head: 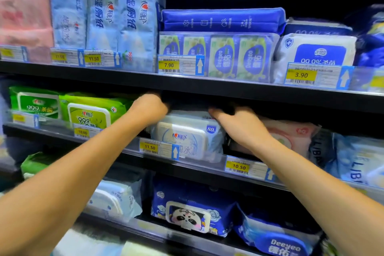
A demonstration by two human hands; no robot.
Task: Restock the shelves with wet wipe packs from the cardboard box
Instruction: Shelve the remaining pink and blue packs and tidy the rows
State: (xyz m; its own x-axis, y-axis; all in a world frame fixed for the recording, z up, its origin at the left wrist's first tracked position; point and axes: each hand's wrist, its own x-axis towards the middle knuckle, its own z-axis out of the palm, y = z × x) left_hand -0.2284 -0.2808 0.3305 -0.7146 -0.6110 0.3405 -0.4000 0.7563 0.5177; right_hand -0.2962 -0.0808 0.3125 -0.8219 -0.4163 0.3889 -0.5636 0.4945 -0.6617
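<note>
On the middle shelf (199, 165) a pale blue wet wipe pack with a white lid (182, 138) stands behind the 11.50 price tag. A second pale pack (188, 114) lies on top of it, deep under the upper shelf. My left hand (150, 108) is curled on the left end of that upper pack. My right hand (241, 124) grips its right end. The fingertips of both hands are hidden in the dark gap. The cardboard box is not in view.
Green packs (91, 112) stand left of my hands and a pink pack (291, 133) to the right. The upper shelf edge (228, 89) hangs close over my hands and carries blue and white packs. Below stand a panda-print pack (189, 212) and other blue packs.
</note>
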